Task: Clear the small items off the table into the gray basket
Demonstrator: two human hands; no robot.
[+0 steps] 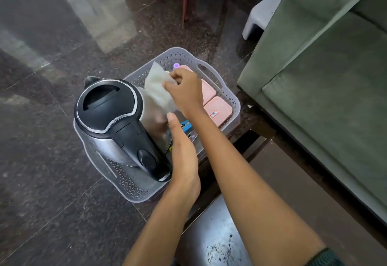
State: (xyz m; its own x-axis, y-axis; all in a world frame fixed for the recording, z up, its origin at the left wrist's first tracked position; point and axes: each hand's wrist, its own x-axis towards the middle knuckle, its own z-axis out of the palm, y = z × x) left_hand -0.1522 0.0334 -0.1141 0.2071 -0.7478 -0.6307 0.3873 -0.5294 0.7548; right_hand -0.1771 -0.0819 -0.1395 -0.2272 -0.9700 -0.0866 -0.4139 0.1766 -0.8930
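My right hand (pixel 184 92) pinches a pale wrapper (pixel 159 89) above the gray basket (pixel 211 69), near its far edge. My left hand (pixel 182 152), fingers straight and together, rests beside the kettle (pixel 117 123) inside. Two pink boxes (pixel 217 108) occupy the right side.

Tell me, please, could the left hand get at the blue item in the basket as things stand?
Probably yes: the left hand is open right beside the blue item, which lies in the gap between the kettle and the right forearm.

Gray basket (pixel 211 64) with diamond-pattern perforations; black-and-silver kettle (pixel 117 119); two pink boxes (pixel 218 108) (one bears a red-blue label); green sofa (pixel 326 56); dark speckled floor (pixel 41 171).
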